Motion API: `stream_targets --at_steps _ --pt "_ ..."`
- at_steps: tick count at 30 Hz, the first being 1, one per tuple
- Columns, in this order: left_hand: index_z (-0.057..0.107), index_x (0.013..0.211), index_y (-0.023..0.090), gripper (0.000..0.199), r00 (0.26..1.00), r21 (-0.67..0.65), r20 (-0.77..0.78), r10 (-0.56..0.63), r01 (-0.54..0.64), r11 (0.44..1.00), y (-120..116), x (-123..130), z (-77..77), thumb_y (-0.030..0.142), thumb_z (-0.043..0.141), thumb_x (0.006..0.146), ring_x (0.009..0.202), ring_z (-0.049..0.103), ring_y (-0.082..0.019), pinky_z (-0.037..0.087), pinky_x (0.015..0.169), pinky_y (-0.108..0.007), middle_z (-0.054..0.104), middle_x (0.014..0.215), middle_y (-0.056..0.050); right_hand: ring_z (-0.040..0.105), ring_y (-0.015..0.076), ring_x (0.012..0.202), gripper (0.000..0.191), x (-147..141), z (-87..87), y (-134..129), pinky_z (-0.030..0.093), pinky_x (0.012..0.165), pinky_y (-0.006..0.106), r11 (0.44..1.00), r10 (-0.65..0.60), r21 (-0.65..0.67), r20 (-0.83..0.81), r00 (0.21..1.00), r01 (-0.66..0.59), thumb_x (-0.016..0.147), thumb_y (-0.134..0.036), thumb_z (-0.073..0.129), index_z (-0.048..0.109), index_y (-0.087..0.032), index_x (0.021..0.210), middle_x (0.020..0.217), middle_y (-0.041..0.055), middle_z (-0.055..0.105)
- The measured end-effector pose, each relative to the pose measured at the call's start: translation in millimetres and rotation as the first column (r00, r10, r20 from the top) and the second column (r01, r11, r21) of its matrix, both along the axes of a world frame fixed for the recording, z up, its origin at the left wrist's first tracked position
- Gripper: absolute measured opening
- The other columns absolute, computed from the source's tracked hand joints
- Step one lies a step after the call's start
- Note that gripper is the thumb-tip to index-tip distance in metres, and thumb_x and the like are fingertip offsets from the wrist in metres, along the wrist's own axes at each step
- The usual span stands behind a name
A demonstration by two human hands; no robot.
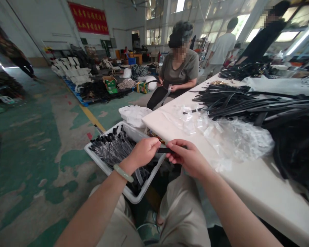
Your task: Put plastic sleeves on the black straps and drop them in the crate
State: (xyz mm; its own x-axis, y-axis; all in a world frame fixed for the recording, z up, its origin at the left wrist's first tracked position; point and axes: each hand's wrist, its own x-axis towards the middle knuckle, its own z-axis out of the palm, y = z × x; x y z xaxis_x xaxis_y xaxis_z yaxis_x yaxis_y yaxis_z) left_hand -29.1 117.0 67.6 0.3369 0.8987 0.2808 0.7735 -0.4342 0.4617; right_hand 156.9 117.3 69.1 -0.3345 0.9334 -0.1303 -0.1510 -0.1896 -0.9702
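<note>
As my left hand (145, 151) and right hand (187, 156) pinch a black strap (164, 150) between them, the tub (136, 199) sits at its eight o'clock. I'd judge this strap-handling; next calls for steady two-handed control.

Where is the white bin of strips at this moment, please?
In the head view, the white bin is just left of centre, beside the white table and partly behind the left hand.
</note>
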Motion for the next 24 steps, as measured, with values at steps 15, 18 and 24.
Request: stream_targets --at_steps 15,18,24 --pt "0.062 0.070 0.017 0.015 0.663 0.074 -0.733 -0.152 0.300 0.951 93 -147 141.1 0.015 0.053 0.082 0.074 0.060 -0.024 0.039 0.082 -0.040 0.065 0.067 -0.009 0.073 0.0144 0.073 0.031 -197 13.9 39 0.059 0.070 0.029 0.997 -0.020 0.056 -0.392 0.920 0.045 0.089 -0.018 0.056 0.052 -0.023 0.120 0.097 0.0013 0.074" --pt "0.065 0.074 0.018 0.016 0.699 0.070 -0.699 -0.148 0.273 0.959 91 -152 104.8 0.016 0.053 0.086 0.080 0.063 -0.024 0.041 0.089 -0.041 0.069 0.075 -0.011 0.071 0.0123 0.070 0.028 -211 -19.5 31 0.057 0.065 0.026 0.998 -0.066 -0.041 -0.363 0.930 0.054 0.097 -0.017 0.045 0.045 -0.022 0.124 0.099 0.0029 0.071" --pt "0.071 0.096 0.018 0.036 0.825 0.083 -0.566 0.009 0.046 0.995 72 -153 -44.4 0.025 0.036 0.096 0.097 0.071 -0.028 0.048 0.102 -0.047 0.077 0.098 -0.013 0.061 0.0094 0.054 0.016 -220 -109.4 24 0.052 0.053 0.022 0.953 -0.069 -0.301 -0.115 0.991 0.031 0.106 -0.024 0.044 0.053 -0.016 0.116 0.073 -0.0047 0.061"
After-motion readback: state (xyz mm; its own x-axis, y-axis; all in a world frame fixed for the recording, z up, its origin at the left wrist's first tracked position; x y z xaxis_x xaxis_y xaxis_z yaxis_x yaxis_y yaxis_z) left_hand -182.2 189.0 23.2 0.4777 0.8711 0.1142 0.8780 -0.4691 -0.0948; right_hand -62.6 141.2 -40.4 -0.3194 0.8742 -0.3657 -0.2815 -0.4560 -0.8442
